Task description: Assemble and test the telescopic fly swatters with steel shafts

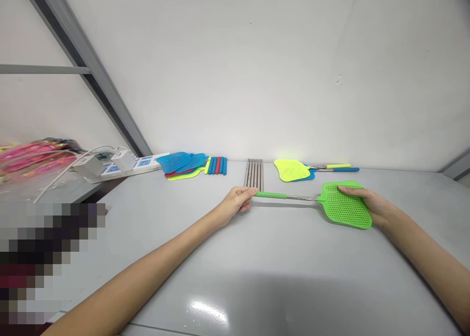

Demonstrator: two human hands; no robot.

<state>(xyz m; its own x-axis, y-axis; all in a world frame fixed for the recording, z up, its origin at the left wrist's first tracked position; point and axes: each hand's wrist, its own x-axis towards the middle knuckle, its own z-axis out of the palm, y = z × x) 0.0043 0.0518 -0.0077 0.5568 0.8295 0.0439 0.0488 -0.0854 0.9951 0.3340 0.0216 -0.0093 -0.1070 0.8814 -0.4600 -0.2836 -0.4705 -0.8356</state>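
Grey tabletop [279, 248]: glossy
Left hand [235, 200]: pinching green handle [271, 195]
Right hand [378, 207]: gripping green fly-swatter head [343, 208]
Risk: hard pulling could detach steel shaft [301, 198]

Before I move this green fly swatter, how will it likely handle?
The swatter is probably light, since its head is thin and full of holes. The slim metal shaft looks straight, so likely fairly stiff. The broad, flat head should keep it from rolling.
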